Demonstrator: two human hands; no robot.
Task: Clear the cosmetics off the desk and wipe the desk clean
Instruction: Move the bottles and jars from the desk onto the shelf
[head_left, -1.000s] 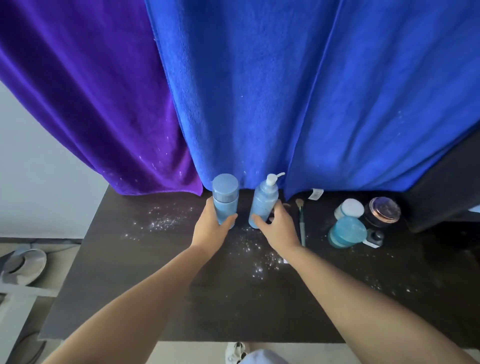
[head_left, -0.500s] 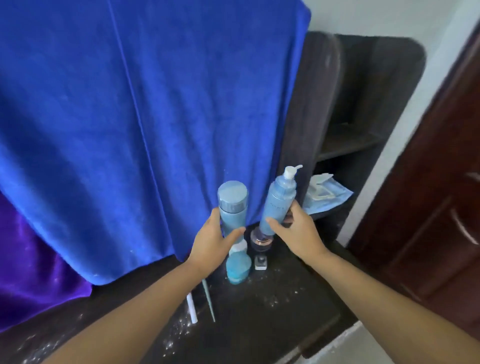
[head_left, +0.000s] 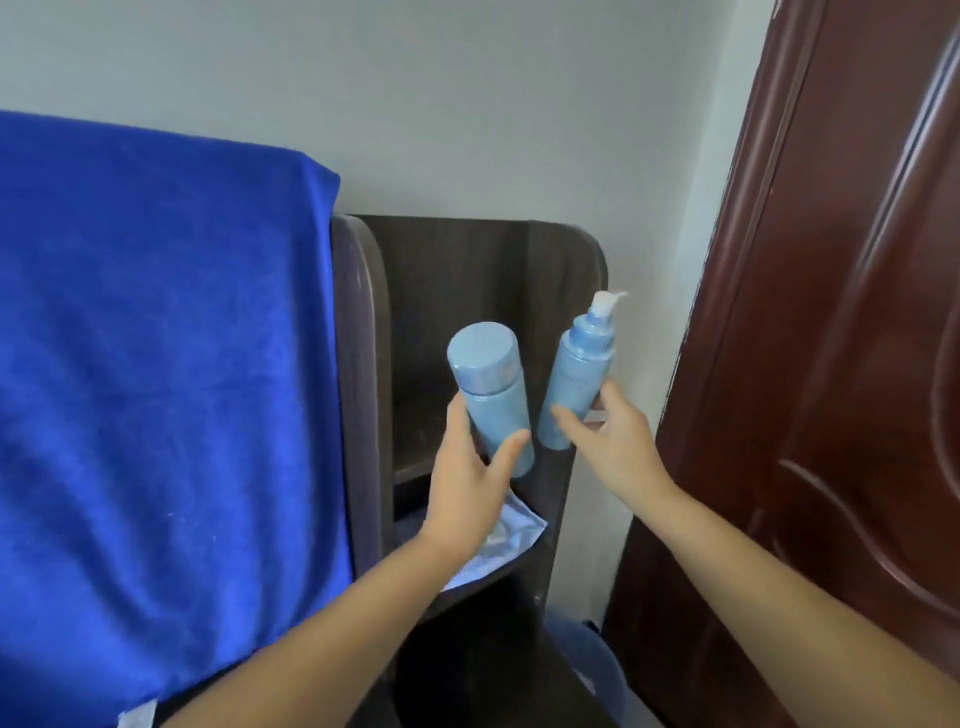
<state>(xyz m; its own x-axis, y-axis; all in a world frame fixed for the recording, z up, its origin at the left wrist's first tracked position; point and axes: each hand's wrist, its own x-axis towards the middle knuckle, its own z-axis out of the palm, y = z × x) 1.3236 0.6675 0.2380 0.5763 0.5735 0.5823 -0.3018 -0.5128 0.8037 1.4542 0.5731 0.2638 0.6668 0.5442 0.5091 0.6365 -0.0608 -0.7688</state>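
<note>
The left hand (head_left: 462, 499) grips the capped bottle (head_left: 491, 400), thumb on one side and fingers curled round the other, holding it in the air in front of the dark shelf unit (head_left: 467, 270); the right hand (head_left: 613, 447) pinches the pump bottle (head_left: 576, 382) low on its body, just right of the capped bottle and level with the shelf unit's upper compartment; both bottles tilt, neither rests on any surface yet.

The risks, as I judge them: the right hand's hold sits near the base of a tall bottle, so the top-heavy pump end could swing and slip as it is pushed in; the two bottles are close together and may knock each other at the narrow opening of the shelf unit; the pump nozzle could catch the shelf unit's right upright; set down tilted, either bottle could topple and roll off the front edge.

Counted: two blue bottles, one per hand; two hands; one shelf unit with at least two levels in view; one pale blue packet (head_left: 498, 551) on its lower level, partly hidden behind the left wrist; one blue towel (head_left: 156, 364) hanging left of the shelf unit; one brown door (head_left: 831, 364) to its right; the desk surface itself is not in view.
</note>
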